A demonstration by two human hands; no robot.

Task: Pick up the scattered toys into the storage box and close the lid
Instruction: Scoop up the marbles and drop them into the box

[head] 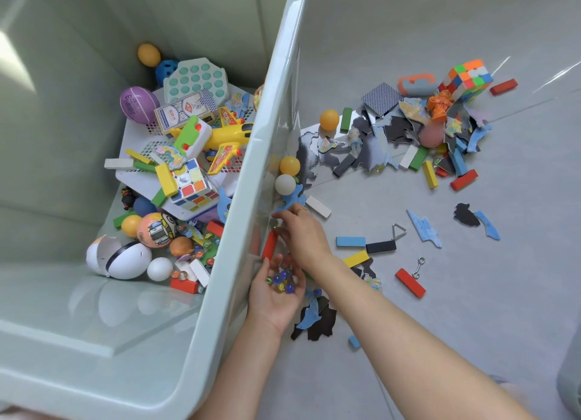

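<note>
— Grey floor (pixel 471 309) beside the storage box (pixel 251 181): what does the head view show?

— Plenty of toys already lie in the box; blocks, puzzle pieces and balls are scattered outside it. The left hand (pixel 276 297) is cupped palm-up, loosely cradling marbles (pixel 283 283). The right hand (pixel 301 234) reaches down by the wall, fingers pinched near a red block (pixel 269 245); whether it grips anything, I cannot tell.

— Risk?

— The palm is heaped. Tilt it, or bump the rim when lifting, and marbles could roll off across the floor.
</note>
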